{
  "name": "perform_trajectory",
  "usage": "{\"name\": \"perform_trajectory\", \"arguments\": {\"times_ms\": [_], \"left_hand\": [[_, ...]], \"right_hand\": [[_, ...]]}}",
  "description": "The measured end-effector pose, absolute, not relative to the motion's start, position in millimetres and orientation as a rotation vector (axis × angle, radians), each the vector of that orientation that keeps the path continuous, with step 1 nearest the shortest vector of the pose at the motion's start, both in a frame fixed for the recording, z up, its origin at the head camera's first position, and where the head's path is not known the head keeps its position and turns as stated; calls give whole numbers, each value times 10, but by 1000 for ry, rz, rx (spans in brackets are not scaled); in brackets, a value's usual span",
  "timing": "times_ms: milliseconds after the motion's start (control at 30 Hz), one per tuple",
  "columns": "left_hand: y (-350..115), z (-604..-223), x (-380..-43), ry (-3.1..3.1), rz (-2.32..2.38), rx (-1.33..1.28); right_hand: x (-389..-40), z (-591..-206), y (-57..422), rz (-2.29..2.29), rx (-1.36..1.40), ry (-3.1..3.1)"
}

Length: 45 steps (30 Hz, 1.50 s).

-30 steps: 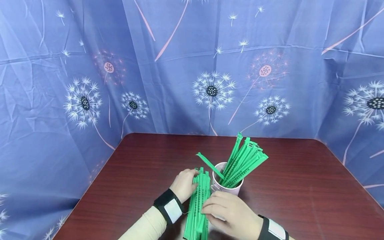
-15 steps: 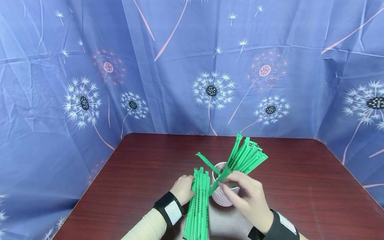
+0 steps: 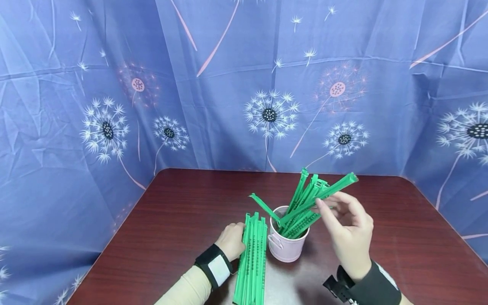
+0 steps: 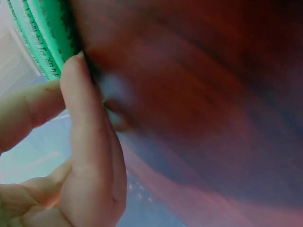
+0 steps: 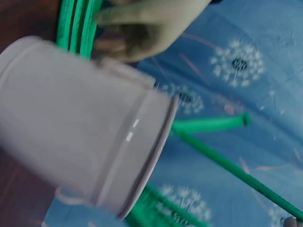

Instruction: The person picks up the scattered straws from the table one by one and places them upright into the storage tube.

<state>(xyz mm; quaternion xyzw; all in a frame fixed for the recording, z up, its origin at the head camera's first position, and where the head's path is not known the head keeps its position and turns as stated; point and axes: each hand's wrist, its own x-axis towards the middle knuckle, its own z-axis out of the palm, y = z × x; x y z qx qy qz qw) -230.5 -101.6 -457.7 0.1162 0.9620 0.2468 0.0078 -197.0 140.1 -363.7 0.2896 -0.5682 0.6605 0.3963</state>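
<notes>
Several long, slim green packets with dark print, like wrapped straws, lie side by side in a pile [image 3: 251, 262] on the table. My left hand [image 3: 231, 241] rests at the pile's left side; in the left wrist view its fingers [image 4: 87, 118] touch the edge. To the right of the pile stands a small pale pink bucket [image 3: 286, 250] holding more green packets [image 3: 301, 222]. My right hand [image 3: 350, 237] pinches one green packet [image 3: 338, 186] between thumb and fingers, slanted over the bucket, its lower end at the mouth. The right wrist view shows that packet [image 5: 236, 172] beyond the rim.
The dark reddish wooden table [image 3: 183, 199] has rounded far corners. A blue curtain [image 3: 228, 106] with dandelion prints hangs behind and along the sides. One loose packet [image 3: 263, 207] leans left out of the bucket.
My right hand has lifted a packet from the pile and carried it up and right, over the bucket. The left hand has drawn slightly off the pile's top to its side.
</notes>
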Motion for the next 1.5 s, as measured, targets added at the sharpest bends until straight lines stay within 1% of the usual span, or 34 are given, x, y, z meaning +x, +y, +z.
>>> {"name": "perform_trajectory", "arguments": {"times_ms": [167,333,567,667,933,1133,1500], "left_hand": [[-1025,-4579,-2277,2922,910,310],[-1085,-4566,-2251,2723,1200,230],[-1246,-4486,-2286,2407,1639,50],[-1301,-4445,-2297,2343,1757,26],[-1367,-4228,-2235,2210,2096,46],[-1328,-4027,-2168,2142,2274,60],[-1225,-3800,-2094,2012,2551,199]], "right_hand": [[-2026,-3716,1533,1602,566,-1567],[-2056,-3826,1569,1452,402,-1780],[-2118,-3958,1520,1349,349,-1914],[-2125,-3994,1487,1322,337,-1975],[-2142,-4102,1413,1326,336,-2111],[-2176,-4174,1395,1135,320,-2184],[-2163,-4153,1382,1079,347,-2218]]}}
